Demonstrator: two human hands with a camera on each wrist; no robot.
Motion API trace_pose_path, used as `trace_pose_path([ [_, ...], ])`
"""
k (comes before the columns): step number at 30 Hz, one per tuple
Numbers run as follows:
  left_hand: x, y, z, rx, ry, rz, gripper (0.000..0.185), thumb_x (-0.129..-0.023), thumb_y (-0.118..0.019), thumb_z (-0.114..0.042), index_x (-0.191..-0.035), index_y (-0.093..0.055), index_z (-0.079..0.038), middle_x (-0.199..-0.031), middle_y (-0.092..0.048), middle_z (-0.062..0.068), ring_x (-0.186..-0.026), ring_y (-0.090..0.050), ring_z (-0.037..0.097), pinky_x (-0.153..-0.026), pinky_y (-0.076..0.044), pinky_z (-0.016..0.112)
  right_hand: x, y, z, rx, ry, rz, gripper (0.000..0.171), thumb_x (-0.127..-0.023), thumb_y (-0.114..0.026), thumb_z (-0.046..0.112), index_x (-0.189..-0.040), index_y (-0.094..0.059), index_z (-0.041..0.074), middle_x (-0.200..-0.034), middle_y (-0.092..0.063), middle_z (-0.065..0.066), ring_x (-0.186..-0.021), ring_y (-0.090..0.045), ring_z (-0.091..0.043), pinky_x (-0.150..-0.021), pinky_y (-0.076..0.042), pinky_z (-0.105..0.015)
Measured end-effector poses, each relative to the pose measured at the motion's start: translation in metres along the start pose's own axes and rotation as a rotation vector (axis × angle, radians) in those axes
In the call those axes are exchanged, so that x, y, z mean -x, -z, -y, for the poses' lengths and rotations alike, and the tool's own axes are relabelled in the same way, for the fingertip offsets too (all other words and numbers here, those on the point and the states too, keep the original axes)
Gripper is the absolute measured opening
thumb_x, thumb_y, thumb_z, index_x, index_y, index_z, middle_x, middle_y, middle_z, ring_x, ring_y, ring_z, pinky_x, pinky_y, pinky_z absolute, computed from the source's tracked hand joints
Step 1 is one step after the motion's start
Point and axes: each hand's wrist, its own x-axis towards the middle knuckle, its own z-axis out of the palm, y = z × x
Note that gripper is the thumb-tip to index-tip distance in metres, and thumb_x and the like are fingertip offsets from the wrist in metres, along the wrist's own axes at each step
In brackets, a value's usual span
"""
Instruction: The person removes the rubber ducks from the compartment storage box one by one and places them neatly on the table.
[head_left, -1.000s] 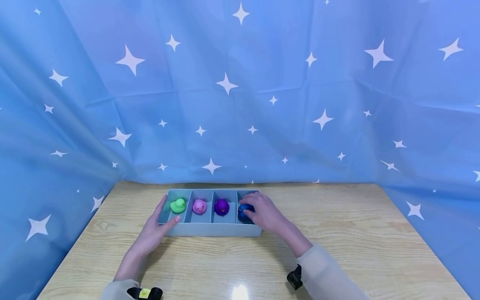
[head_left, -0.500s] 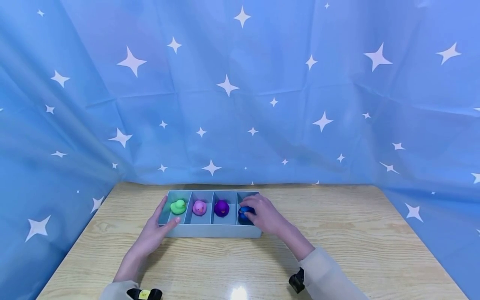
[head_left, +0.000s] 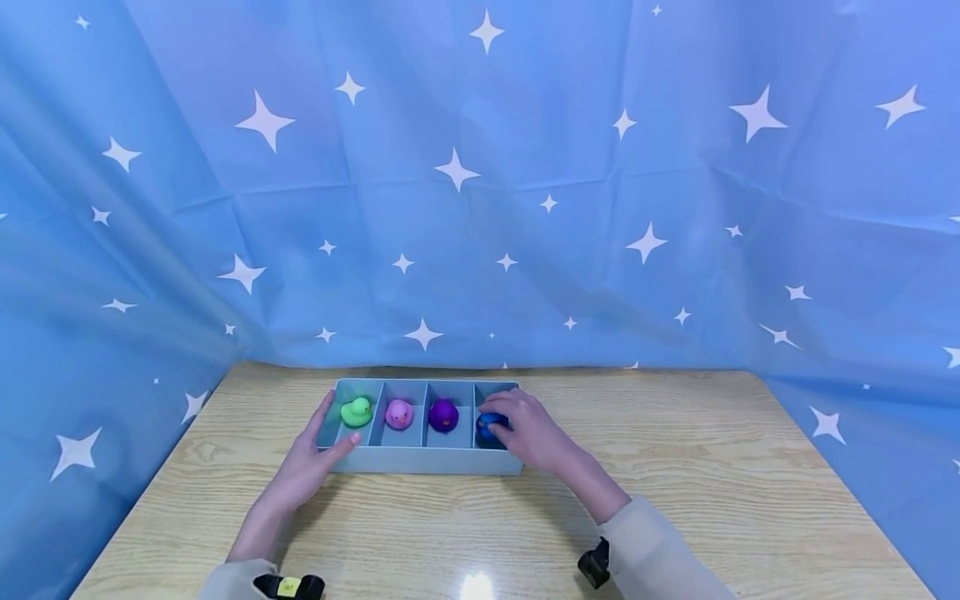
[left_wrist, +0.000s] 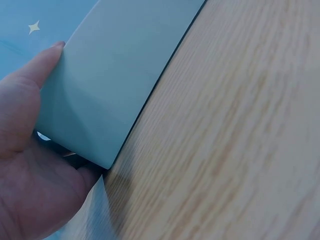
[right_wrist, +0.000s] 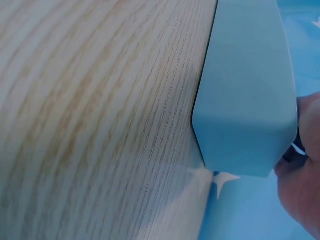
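Note:
A light blue-grey box [head_left: 427, 460] with a row of compartments stands on the table. My left hand [head_left: 303, 471] grips its left end, thumb over the front rim and fingers along the end wall; the left wrist view shows this hand [left_wrist: 30, 165] round the corner. From left to right lie a green toy duck [head_left: 356, 412], a pink one and a purple one, each in its own compartment. In the rightmost compartment my right hand [head_left: 536, 429] pinches a blue toy duck [head_left: 487, 427], partly hidden by the fingers.
The wooden table [head_left: 675, 467] extends in front of the box and to both sides. A blue cloth [head_left: 562, 125] with white stars hangs behind and at the sides, close to the table's back edge.

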Motion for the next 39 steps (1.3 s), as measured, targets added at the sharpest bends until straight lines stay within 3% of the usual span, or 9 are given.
trace_pose_path([
  [28,0.001,0.000,-0.001,0.014,-0.012,-0.003,0.095,-0.101,-0.063,-0.047,-0.167,0.001,-0.023,-0.170,-0.004,0.022,-0.153,-0.002,0.048,-0.118,-0.009,0.071,0.000,-0.002,0.000,-0.002,-0.005,-0.014,0.023,-0.093,-0.073,-0.001,-0.116,-0.073,-0.003,-0.120,-0.070,-0.017,-0.115,-0.063,-0.035,-0.099,-0.052,-0.052],
  [39,0.000,-0.001,0.000,0.011,0.002,-0.003,0.095,-0.100,-0.063,-0.049,-0.167,0.001,-0.026,-0.170,-0.004,0.022,-0.153,-0.001,0.048,-0.118,-0.009,0.071,0.001,0.007,0.005,-0.109,-0.095,-0.023,0.028,-0.095,-0.069,-0.004,-0.123,-0.071,-0.003,-0.131,-0.065,-0.019,-0.126,-0.057,-0.040,-0.104,-0.048,-0.056],
])
